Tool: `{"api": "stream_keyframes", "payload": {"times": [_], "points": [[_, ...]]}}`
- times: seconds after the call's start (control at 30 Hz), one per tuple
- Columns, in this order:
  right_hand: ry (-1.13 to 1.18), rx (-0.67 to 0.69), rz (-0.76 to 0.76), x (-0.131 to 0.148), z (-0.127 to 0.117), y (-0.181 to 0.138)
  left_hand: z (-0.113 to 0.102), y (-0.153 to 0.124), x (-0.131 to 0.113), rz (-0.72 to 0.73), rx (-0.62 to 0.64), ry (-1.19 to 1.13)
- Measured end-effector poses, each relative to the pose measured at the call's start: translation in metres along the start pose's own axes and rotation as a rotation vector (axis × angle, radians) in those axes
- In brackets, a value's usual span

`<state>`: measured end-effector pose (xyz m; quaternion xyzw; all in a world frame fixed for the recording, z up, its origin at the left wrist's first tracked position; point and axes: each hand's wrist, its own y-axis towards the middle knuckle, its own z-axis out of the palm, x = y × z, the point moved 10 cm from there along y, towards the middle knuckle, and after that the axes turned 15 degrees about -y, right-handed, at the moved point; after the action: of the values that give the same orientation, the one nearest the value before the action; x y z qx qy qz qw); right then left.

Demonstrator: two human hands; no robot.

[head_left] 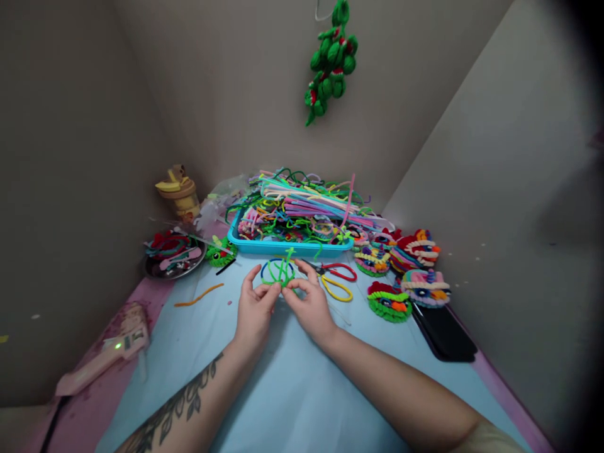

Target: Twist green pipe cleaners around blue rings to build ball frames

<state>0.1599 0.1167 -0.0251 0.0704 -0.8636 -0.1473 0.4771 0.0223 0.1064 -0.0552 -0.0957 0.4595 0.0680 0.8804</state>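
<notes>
Between my two hands is a round frame of bent pipe cleaners (279, 272), bright green with a blue stretch along its rim and green strands crossing inside. My left hand (257, 301) pinches its lower edge between thumb and forefinger. Right beside that grip, my right hand (307, 301) pinches the same edge, with its other fingers raised behind. Just beyond my right hand lie scissors (337, 281) with one red and one yellow handle loop. An orange pipe cleaner (199, 296) lies on the cloth to the left.
A blue tray (292, 249) heaped with pipe cleaners stands behind my hands. Colourful finished pieces (389, 301) and a black phone (446, 333) are at the right. To the left are a metal bowl (153, 267), a green figure (221, 253) and a pink glue gun (106, 358).
</notes>
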Motion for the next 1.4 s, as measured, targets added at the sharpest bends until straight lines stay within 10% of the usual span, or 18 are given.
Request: {"api": "stream_keyframes", "payload": {"times": [1.4], "points": [[0.034, -0.15, -0.017, -0.019, -0.009, 0.004, -0.01, 0.014, -0.017, 0.091, 0.017, 0.176]]}}
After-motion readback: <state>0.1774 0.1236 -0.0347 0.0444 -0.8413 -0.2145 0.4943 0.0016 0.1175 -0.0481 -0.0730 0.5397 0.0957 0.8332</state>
